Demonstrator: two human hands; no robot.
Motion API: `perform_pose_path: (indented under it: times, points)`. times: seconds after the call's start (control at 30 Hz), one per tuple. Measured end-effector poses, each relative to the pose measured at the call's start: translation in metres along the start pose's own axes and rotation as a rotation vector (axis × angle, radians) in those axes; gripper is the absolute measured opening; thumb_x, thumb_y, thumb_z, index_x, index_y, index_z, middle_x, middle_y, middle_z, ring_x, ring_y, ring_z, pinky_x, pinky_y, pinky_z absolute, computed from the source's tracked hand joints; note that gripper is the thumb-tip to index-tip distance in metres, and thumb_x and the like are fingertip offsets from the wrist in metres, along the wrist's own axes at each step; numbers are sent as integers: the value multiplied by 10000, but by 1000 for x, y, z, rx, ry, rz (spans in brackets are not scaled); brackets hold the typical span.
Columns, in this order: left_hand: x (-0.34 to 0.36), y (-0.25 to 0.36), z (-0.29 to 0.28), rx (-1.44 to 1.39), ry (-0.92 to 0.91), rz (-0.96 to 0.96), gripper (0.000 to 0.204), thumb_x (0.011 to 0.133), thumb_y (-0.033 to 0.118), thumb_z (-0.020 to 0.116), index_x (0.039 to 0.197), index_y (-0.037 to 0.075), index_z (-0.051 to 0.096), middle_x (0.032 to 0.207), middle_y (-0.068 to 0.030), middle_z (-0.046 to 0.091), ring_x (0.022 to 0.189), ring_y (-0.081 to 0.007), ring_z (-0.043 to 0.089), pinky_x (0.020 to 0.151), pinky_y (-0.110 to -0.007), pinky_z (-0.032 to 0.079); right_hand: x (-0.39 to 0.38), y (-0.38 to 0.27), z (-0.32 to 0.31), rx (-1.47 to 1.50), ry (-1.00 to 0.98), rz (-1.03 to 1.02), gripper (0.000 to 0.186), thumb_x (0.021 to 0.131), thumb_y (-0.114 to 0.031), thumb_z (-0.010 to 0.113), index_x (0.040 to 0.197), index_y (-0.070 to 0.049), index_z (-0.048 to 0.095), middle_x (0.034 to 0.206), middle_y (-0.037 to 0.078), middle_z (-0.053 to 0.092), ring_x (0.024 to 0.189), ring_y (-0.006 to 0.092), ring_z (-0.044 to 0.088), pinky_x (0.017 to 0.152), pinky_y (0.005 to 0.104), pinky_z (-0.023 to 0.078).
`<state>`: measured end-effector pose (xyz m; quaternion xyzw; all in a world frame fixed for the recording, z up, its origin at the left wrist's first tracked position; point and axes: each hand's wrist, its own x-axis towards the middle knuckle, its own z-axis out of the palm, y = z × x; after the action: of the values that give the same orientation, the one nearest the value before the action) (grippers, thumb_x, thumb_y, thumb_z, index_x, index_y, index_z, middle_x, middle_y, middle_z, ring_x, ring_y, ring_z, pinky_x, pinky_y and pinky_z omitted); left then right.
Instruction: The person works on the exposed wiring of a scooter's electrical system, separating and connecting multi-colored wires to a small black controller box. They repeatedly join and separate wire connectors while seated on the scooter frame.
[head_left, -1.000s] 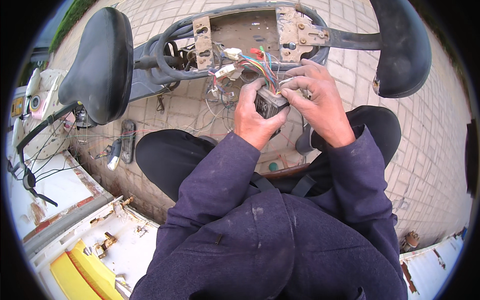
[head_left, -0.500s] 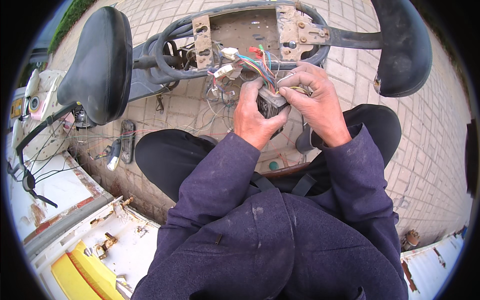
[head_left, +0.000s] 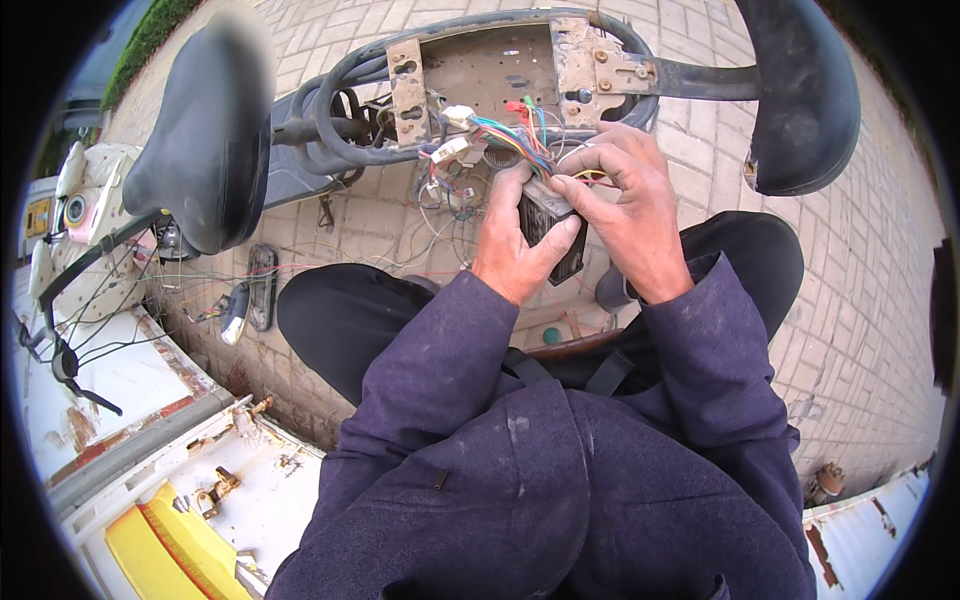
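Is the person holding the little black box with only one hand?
No, both the left hand and the right hand grip the black box, which has coloured wires running from it.

The small box (head_left: 548, 228) held in front of the frame (head_left: 500, 75) was black, and the wires (head_left: 512, 135) fanning from it up to the frame were red, green, blue and yellow with white plugs. The frame itself was dark grey, its plates rust-brown. Left of the frame, the seat (head_left: 205, 150) was black. The sleeves (head_left: 560, 430) below were dusty navy, and the paving (head_left: 880, 300) was pale brick.
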<state>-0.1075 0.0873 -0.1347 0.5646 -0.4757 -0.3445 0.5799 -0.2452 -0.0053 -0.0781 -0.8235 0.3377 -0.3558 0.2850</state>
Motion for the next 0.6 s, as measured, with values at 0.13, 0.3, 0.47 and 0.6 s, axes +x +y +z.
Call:
perform_pose_path:
  times: [0.13, 0.3, 0.47, 0.6]
  points:
    - [0, 5, -4, 62, -34, -39, 734, 805, 252, 781, 1385, -47, 445, 1277, -200, 536, 1213, -307, 549, 1038, -413, 440, -1, 6, -1, 74, -102, 109, 122, 810, -93, 762, 926, -71, 736, 1041, 78, 659, 1154, 272, 541, 992, 376, 424]
    - [-1, 9, -9, 158, -46, -56, 751, 779, 247, 794, 1384, -40, 454, 1290, -208, 532, 1221, -330, 550, 1040, -421, 442, -4, 12, 1, 177, -115, 184, 132, 827, -100, 752, 952, -65, 727, 1126, 80, 624, 1166, 242, 528, 980, 353, 430]
    - [-1, 6, -11, 161, -59, -13, 804, 787, 256, 776, 1432, -46, 403, 1326, -198, 512, 1248, -303, 528, 1072, -403, 416, -2, 9, 1, 235, -96, 163, 135, 801, -99, 748, 932, -73, 735, 1008, 70, 637, 1067, 255, 542, 924, 365, 433]
    - [2, 7, -10, -289, -84, -109, 842, 848, 257, 711, 1510, -62, 299, 1418, -171, 473, 1313, -260, 486, 1125, -388, 372, 1, 5, -3, 171, -172, 156, 133, 822, -103, 768, 940, -66, 721, 1065, 69, 628, 1140, 248, 536, 964, 360, 423]
